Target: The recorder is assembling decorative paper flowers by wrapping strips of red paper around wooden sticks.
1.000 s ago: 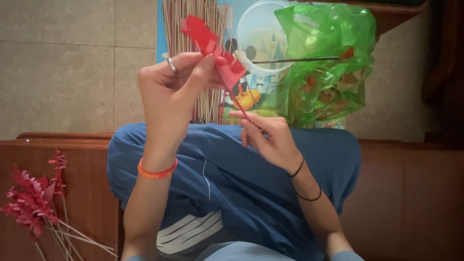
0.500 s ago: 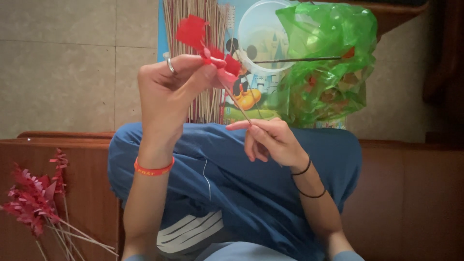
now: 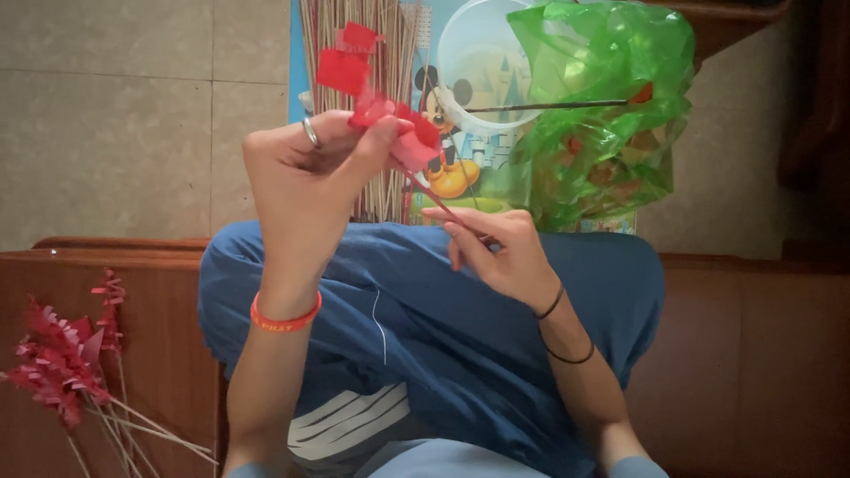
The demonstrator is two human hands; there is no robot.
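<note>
Left hand is pinching red paper strip at the top of a thin stick; right hand is gripping the stick's lower end.

One head-worn camera looks steeply down, close over the person's lap, hands raised mid-frame, tiled floor beyond; no second view shares it.

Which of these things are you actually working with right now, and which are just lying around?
In use:
left hand pinching red fringed paper
right hand holding thin stick

Lying about:
finished red flowers on the bench
bundle of bare sticks
green plastic bag
clear plastic tub
cartoon-printed mat
</note>
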